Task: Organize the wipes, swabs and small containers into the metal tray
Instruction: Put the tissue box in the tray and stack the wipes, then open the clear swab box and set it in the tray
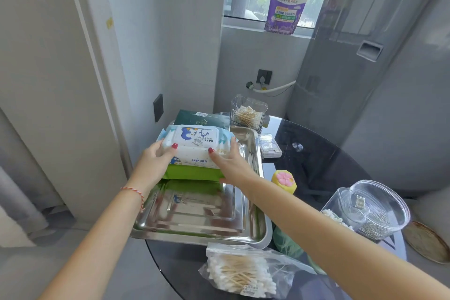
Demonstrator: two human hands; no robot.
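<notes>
A white and blue baby wipes pack (194,147) lies on top of a green wipes pack (192,173) at the far end of the metal tray (202,231). My left hand (155,161) grips the white pack's left end and my right hand (231,161) grips its right end. A clear bag of cotton swabs (241,273) lies in front of the tray. A clear box of swabs (248,114) stands behind the tray. A flat clear case (269,146), a yellow container with a pink flower lid (284,181) and a round clear container (372,209) sit to the right.
The tray rests on a round dark glass table (321,153). A dark green pack (202,118) lies behind the wipes. A detergent pouch (288,5) stands on the window sill. A brown plate (426,242) sits at the right edge. Walls stand close on the left and behind.
</notes>
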